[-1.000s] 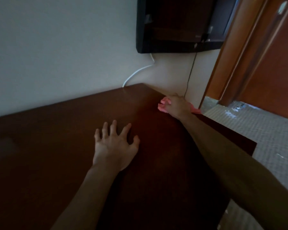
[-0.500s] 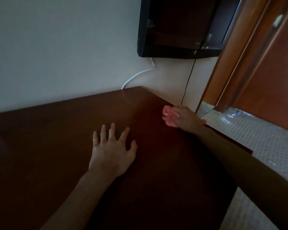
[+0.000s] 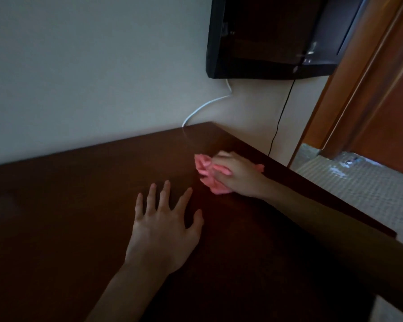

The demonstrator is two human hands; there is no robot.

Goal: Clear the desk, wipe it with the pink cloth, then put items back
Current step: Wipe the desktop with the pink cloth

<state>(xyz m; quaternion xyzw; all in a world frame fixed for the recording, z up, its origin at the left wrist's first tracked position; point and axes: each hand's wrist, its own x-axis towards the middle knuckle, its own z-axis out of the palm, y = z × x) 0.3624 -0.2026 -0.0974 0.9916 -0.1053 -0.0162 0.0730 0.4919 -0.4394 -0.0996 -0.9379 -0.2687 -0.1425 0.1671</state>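
The dark brown wooden desk (image 3: 68, 217) fills the lower part of the view, and nothing stands on the part I see. My right hand (image 3: 239, 176) grips the crumpled pink cloth (image 3: 206, 173) and presses it on the desk near the far right corner. My left hand (image 3: 165, 224) lies flat on the desk with fingers spread, a little nearer to me and to the left of the cloth.
A black wall-mounted screen (image 3: 272, 36) hangs above the desk's far right corner. A white cable (image 3: 203, 108) and a black cable (image 3: 279, 117) run down the wall. Right of the desk lie the patterned carpet (image 3: 358, 187) and a wooden door (image 3: 386, 89).
My right hand has slid the pink cloth from the desk's right edge inward and toward me. My left hand has stayed flat in place.
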